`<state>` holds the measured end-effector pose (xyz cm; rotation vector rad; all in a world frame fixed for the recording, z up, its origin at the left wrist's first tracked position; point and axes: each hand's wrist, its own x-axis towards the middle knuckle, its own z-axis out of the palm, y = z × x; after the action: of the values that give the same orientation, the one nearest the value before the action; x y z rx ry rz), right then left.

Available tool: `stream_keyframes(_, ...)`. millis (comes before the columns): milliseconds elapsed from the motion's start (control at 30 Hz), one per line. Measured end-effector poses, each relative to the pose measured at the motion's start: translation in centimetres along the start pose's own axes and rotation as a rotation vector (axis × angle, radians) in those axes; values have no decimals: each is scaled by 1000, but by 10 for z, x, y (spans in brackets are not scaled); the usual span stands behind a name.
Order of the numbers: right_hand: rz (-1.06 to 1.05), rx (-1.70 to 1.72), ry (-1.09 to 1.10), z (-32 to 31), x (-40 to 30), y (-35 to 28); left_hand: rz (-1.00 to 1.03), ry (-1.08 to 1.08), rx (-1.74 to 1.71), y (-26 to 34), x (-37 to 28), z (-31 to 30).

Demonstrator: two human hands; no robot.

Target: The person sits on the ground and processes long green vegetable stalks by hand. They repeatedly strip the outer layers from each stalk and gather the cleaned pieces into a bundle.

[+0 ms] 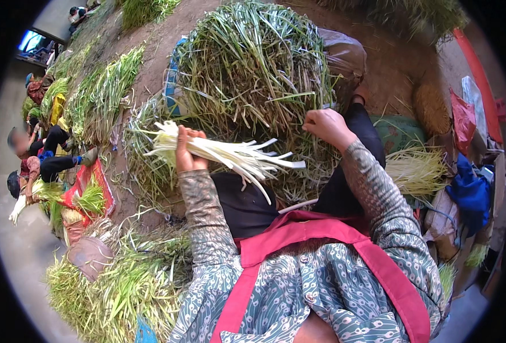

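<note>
A bundle of pale, white-stemmed leafy vegetable stalks (235, 156) lies in my left hand (189, 150), its loose ends spread to the right above my lap. My right hand (328, 126) is raised at the right edge of a big heap of green stalks (253, 64), its fingers bent inward; whether something thin is between them cannot be told. That heap stands in front of me, with a blue-and-white sack (173, 81) at its left side. Trimmed leaves and scraps (295, 167) lie between my legs, below both hands.
More green stalks (120, 278) are piled at lower left, others (102, 94) at upper left. Co-workers (34, 158) sit at far left beside a red sheet (92, 184). At right are pale stalks (416, 169), a green sack (396, 133), a round straw-coloured object (431, 107) and blue cloth (469, 193).
</note>
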<state>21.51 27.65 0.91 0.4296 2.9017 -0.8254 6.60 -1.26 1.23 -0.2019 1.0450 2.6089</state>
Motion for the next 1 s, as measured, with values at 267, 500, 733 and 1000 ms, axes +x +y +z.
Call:
stream_keyframes(267, 43, 441, 146, 14, 121, -2, -164, 39, 98, -22, 1, 18)
stream_keyframes(500, 143, 227, 293, 47, 152, -7, -172, 72, 90, -21, 4, 16)
stream_keyframes(733, -52, 601, 326, 10, 97, -60, -192, 23, 63, -23, 4, 18)
stream_keyframes(1000, 48, 933, 3, 39, 25, -73, -256, -102, 197, -28, -4, 31)
